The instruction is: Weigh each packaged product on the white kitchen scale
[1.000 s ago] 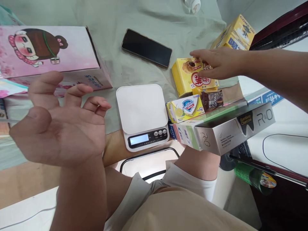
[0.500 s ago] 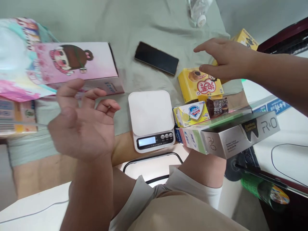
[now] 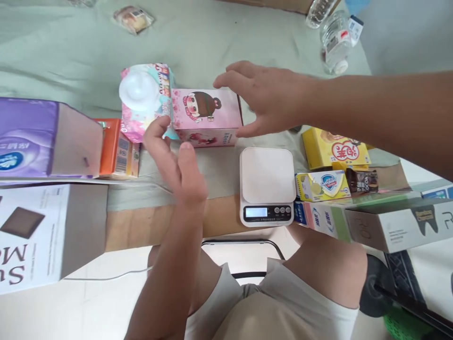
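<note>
A pink box with a cartoon girl (image 3: 207, 113) lies on the green cloth behind the white kitchen scale (image 3: 267, 182). My right hand (image 3: 269, 97) reaches over from the right, fingers spread around the box's right end, thumb at its front corner. My left hand (image 3: 177, 163) is at the box's left front corner, fingers apart, touching a pink wet-wipes pack (image 3: 145, 101) with a white lid. Neither hand has lifted anything.
A purple box (image 3: 42, 139), an orange box (image 3: 118, 148) and a white box (image 3: 46, 233) stand at the left. To the right of the scale lie a yellow snack box (image 3: 334, 148), a soap box (image 3: 322, 185), toothpaste boxes (image 3: 396, 222). Water bottles (image 3: 334, 40) stand at the back.
The view swung left. My right hand moved from the yellow snack box across to the pink box. My left hand turned and reached forward to the pink box's left corner.
</note>
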Demonstrator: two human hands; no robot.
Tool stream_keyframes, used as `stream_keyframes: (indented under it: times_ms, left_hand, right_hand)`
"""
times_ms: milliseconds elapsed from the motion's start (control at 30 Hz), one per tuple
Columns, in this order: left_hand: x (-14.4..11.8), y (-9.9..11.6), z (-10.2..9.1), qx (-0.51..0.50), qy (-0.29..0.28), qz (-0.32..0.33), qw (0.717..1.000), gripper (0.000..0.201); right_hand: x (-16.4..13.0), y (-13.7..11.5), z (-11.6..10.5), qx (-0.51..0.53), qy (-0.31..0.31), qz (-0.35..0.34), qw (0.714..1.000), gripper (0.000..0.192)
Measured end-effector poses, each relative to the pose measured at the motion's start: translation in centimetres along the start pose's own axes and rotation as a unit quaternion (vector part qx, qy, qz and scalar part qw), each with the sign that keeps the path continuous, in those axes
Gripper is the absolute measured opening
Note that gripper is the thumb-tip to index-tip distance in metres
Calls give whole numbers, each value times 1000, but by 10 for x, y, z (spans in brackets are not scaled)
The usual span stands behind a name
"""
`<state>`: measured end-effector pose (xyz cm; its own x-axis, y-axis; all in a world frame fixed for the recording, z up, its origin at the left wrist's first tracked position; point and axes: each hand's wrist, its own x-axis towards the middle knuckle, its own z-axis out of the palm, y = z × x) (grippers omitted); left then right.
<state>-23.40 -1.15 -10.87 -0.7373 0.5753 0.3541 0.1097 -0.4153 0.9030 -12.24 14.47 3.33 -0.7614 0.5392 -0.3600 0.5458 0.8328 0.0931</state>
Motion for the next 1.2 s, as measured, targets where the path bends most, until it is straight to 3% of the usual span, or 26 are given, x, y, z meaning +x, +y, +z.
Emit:
stream_keyframes:
  times_ms: [200,400,600,733,933,1200]
  left_hand:
    - [0,-18,-5,-68,-24,-34,997,50]
    - [2,-13,-12,-39,-49,21,998,40]
    - [-1,-3,-14,-77,-95,1,992,45]
    - [-6,-3,-11,-69,-180,-14,981,58]
    - [-17,-6,1,-88,-325,17,941,81]
    - [-23,-16,11,-111,-369,28,923,87]
  right_hand:
    - [28,-19,5,21,-72,4,997,97]
    - [20,-13,17,63,1,-38,997,98]
    - [-21,-21,-10,32,51,-4,998,92]
    - [-68,-21,-22,39,55,16,998,91]
    - [-127,-11,-14,78,9,25,997,87]
    - [-138,-6,0,62,-74,40,995,90]
